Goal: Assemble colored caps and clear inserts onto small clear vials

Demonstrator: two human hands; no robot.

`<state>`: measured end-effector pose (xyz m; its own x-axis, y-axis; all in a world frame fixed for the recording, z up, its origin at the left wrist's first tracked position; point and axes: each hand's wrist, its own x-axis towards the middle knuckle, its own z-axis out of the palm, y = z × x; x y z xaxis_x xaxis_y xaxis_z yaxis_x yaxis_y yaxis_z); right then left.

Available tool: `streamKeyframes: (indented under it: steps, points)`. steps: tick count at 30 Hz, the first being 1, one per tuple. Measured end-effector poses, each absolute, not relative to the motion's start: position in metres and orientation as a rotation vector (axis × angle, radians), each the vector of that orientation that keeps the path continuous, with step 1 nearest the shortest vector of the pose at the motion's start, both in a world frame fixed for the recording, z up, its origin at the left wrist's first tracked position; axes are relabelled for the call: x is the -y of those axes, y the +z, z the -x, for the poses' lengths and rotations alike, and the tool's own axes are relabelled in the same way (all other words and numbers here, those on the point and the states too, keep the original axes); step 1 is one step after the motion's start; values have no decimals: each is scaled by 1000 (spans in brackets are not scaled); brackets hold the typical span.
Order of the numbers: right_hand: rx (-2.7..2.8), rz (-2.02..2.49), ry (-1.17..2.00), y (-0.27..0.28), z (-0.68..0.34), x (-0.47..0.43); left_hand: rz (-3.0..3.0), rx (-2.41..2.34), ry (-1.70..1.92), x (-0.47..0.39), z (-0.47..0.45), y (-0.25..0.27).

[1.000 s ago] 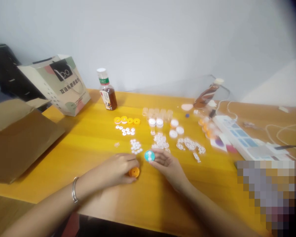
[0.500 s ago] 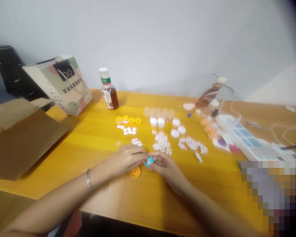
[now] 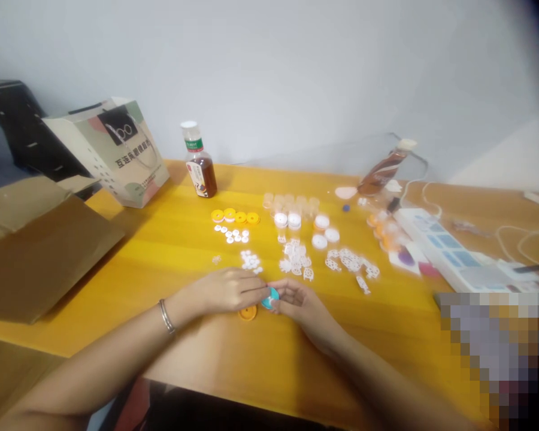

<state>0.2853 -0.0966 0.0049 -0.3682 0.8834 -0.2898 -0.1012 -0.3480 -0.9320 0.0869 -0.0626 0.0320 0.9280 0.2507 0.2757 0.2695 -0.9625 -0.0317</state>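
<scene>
A small round teal plastic piece [image 3: 270, 299] with something pale in its middle is held just above the table. My right hand [image 3: 302, 304] grips its right side between thumb and fingers. From the left, the fingers of my left hand [image 3: 231, 291] are closed at its other edge and hide part of it. An orange plastic disc [image 3: 248, 313] with a raised rim lies flat under my left fingertips, partly covered. Beyond my left hand are small white round parts [image 3: 250, 261]. White openwork plastic pieces [image 3: 295, 257] lie in a heap farther forward.
Yellow discs [image 3: 241, 218], white discs [image 3: 293, 221] and clear cups [image 3: 290, 203] stand in rows farther back. More openwork pieces [image 3: 353, 261] lie to the right. A bottle [image 3: 202, 173], paper bag [image 3: 135, 161] and cardboard box [image 3: 49, 257] are leftward; a white case [image 3: 449, 251] is rightward.
My left hand has shifted slightly down and toward me, uncovering more of the white round parts. The teal piece has tilted so more of its round face shows.
</scene>
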Motion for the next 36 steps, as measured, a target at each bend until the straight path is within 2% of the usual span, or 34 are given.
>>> streamKeyframes:
  steps: [17,23,27,33,36]
  points:
    - [1129,1061,1818,7,-287,97,3116,411,-398,62,-85,38]
    - [1173,1054,1776,10,-289,95,3205,509,-610,61,-82,35]
    - [1135,1073,1714,7,-293,91,3319,823,-733,63,-74,46]
    - [1083,1141,1614,2,-296,86,3351,935,-387,80,-74,45]
    - [1119,1178,1582,4,-296,85,3395,986,-391,80,-76,37]
